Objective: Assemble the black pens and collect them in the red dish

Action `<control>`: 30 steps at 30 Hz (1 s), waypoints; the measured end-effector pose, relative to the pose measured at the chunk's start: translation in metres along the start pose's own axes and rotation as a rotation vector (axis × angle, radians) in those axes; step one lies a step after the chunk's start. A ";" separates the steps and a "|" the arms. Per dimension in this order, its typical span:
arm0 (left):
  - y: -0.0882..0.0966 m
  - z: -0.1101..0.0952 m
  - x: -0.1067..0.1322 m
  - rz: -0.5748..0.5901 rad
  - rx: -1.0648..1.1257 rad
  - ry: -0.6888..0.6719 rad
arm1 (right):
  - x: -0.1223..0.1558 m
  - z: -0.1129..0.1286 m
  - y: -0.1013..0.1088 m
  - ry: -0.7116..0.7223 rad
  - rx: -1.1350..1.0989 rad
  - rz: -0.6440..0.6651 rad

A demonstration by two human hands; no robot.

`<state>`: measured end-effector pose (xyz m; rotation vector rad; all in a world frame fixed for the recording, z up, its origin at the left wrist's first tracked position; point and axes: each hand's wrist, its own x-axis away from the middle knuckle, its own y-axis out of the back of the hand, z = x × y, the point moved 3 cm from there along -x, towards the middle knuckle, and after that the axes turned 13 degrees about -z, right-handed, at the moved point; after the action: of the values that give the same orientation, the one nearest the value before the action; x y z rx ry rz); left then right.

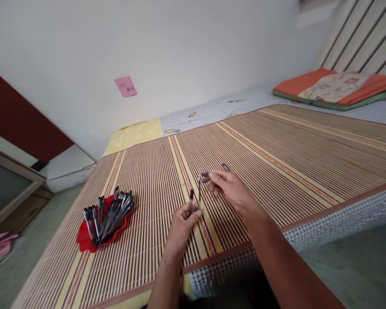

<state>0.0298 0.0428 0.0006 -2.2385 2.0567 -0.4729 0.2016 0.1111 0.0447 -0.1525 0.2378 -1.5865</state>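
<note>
"One pen looked unfinished. Where was it?"

"In both hands, over the striped bamboo mat (270, 171), a little in from its near edge. The left grip (183, 223) was closed around a clear pen barrel with a black top (191, 195), held nearly upright."

"And the other grip?"

"The right grip (227, 186) was narrowed at the silvery top of a slender dark rod (199, 189), probably a refill, which it seemed to pinch. The rod stood beside the barrel, not inside it."

"How far along was that?"

"Partway, I judged, since the parts were separate. Assembling or taking apart, I couldn't tell."

"And the rest?"

"Many black-capped clear plastic pens (111, 216) lay in a wavy-rimmed red tray (82, 238) near the mat's left edge. They looked whole, but nothing showed whether they were done or waiting. One dark pen-like piece (225, 167) lay just beyond the right grip, partly hidden."
</note>
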 end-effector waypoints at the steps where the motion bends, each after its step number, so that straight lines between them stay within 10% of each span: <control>1: -0.001 0.001 0.000 0.021 -0.028 -0.007 | 0.000 0.001 0.002 0.003 -0.013 -0.007; 14: -0.006 0.008 0.004 0.068 -0.049 0.035 | 0.004 -0.002 -0.001 -0.114 -0.044 0.103; 30: -0.008 0.010 0.003 0.133 -0.151 -0.017 | 0.004 0.040 0.032 0.241 -0.266 -0.448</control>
<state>0.0407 0.0394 -0.0058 -2.1546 2.2856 -0.2969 0.2424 0.1040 0.0756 -0.2316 0.6391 -2.0152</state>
